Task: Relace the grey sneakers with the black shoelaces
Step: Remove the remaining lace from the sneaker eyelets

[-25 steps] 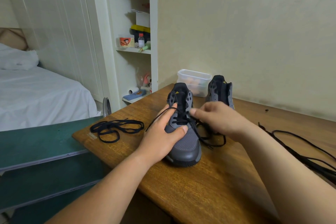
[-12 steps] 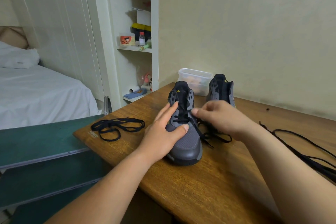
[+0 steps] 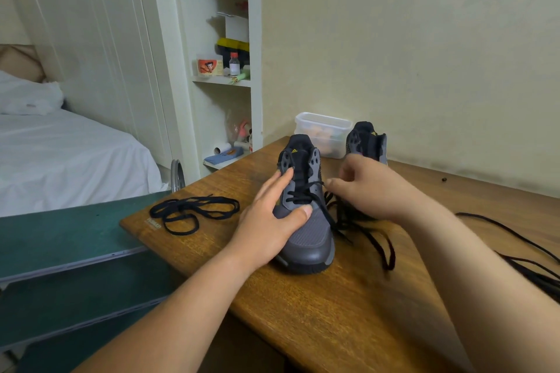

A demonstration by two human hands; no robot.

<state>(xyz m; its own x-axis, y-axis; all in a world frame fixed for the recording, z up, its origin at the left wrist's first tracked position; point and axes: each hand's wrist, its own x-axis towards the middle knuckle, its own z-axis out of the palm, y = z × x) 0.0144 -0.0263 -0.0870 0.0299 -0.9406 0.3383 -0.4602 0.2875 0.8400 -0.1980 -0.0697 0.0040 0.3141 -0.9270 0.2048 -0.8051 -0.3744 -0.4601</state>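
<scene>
Grey sneaker [image 3: 307,236] sits toe toward me on the tabletop [image 3: 333,318], partly laced. My left hand [image 3: 269,224] lies flat, bracing it. My right hand [image 3: 372,191] pinches the black shoelace [image 3: 303,197] beside the eyelets. If I tug carelessly, I reckon those loose loops will snag or knot.

I am seeing one sneaker [image 3: 306,230] sitting mid-frame on the surface [image 3: 333,318]. My left hand [image 3: 272,221] is lying against its left side. My right hand [image 3: 372,188] is just right of it, fingers [image 3: 333,184] closing on the threaded lace [image 3: 360,230] spilling rightward. The second sneaker [image 3: 368,142] is standing behind, upper right, beside a container [image 3: 321,127]. A loose shoelace [image 3: 188,210] is lying centre left; more laces [image 3: 530,257] are trailing at the right edge.
</scene>
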